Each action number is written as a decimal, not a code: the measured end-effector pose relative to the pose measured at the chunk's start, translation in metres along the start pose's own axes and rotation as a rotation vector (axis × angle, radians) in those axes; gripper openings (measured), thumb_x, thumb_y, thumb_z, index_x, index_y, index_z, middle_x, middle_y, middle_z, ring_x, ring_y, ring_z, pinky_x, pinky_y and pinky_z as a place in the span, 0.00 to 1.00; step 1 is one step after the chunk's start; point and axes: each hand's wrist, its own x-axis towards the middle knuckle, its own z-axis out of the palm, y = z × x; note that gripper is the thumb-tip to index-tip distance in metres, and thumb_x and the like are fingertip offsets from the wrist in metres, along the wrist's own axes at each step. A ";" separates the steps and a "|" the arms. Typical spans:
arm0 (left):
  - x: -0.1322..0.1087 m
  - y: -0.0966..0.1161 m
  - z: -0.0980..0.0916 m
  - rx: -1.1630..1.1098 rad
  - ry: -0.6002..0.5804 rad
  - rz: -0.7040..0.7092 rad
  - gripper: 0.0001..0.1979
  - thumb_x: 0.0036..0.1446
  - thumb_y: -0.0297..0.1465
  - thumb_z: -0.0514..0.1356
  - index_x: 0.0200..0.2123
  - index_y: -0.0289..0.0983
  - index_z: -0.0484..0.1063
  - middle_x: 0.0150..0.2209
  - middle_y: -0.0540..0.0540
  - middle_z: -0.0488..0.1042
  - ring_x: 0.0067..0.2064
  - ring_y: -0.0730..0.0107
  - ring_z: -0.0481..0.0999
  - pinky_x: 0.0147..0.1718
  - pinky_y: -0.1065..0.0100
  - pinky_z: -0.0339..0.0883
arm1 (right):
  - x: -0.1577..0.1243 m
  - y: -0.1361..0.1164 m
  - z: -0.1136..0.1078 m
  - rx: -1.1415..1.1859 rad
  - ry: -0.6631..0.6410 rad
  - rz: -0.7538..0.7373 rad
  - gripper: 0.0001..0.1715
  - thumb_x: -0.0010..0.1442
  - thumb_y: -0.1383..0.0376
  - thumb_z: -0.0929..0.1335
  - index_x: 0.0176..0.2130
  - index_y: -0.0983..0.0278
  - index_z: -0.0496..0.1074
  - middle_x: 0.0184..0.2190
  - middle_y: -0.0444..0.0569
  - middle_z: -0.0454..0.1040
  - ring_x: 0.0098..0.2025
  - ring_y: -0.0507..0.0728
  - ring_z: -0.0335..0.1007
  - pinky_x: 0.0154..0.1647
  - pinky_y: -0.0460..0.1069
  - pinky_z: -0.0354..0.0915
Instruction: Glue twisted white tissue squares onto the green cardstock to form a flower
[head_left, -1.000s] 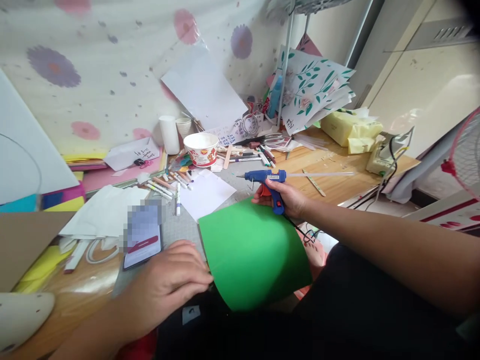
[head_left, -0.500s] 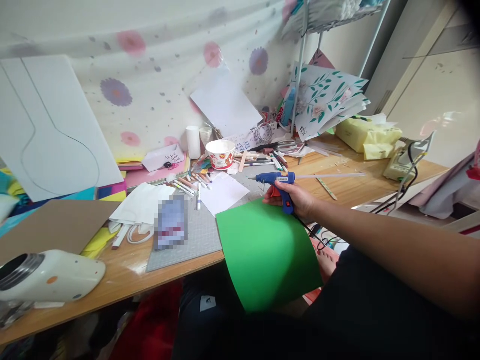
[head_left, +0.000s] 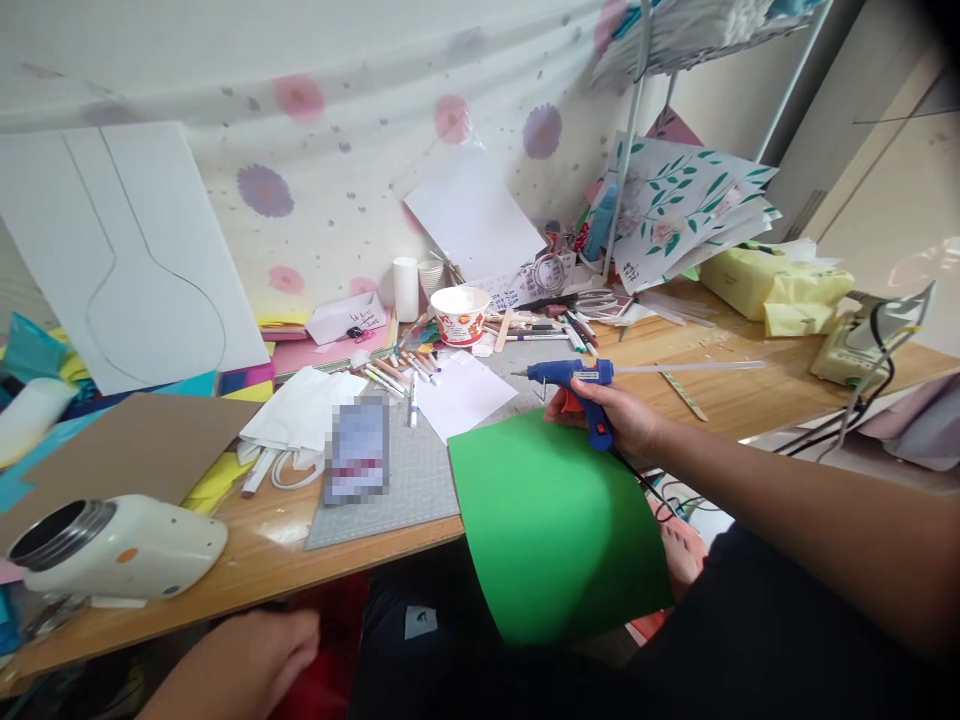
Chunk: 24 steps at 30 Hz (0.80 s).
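Observation:
My right hand [head_left: 616, 412] is wrapped round the handle of a blue glue gun [head_left: 574, 374], its nozzle pointing left and a long clear glue stick coming out of the back. Beneath that hand a green sheet [head_left: 559, 535] hangs over the table's front edge and across my lap; whether the fingers also touch it cannot be made out. Low in the picture, in front of the table edge, my left hand [head_left: 274, 645] shows blurred, its fingers bent and their tips hidden. A grey cutting mat [head_left: 420, 475] lies left of the green sheet.
An open cream bottle [head_left: 161, 545] lies on its side at the left. Beside a white cloth bag [head_left: 296, 415], a brown board [head_left: 135, 450] rests on the table. Markers surround a paper bowl [head_left: 459, 318]. Black cables [head_left: 810, 430] hang at the right, below a yellow tissue pack [head_left: 776, 285].
My left hand has come into view at the bottom left. The whole scene has shifted slightly to the right and down, and my right hand still holds the glue gun.

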 end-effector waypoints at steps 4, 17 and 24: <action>0.048 0.070 -0.032 0.095 0.196 0.279 0.18 0.66 0.36 0.55 0.24 0.39 0.73 0.23 0.49 0.77 0.28 0.64 0.76 0.29 0.67 0.64 | -0.004 0.002 -0.002 -0.031 0.008 0.007 0.20 0.52 0.49 0.76 0.32 0.63 0.81 0.33 0.51 0.82 0.37 0.59 0.78 0.42 0.50 0.72; 0.152 0.154 0.008 0.083 0.157 0.887 0.43 0.61 0.53 0.60 0.72 0.46 0.48 0.75 0.44 0.45 0.75 0.48 0.42 0.69 0.38 0.44 | -0.019 -0.021 -0.007 -0.224 0.027 -0.049 0.19 0.50 0.50 0.76 0.33 0.62 0.82 0.34 0.52 0.81 0.40 0.63 0.77 0.48 0.56 0.71; 0.153 0.171 0.003 0.054 0.245 0.821 0.43 0.61 0.55 0.58 0.70 0.34 0.56 0.73 0.35 0.53 0.73 0.38 0.51 0.67 0.41 0.52 | -0.032 -0.040 -0.013 -0.551 0.041 -0.011 0.23 0.48 0.46 0.77 0.36 0.60 0.83 0.37 0.57 0.83 0.42 0.68 0.78 0.45 0.60 0.73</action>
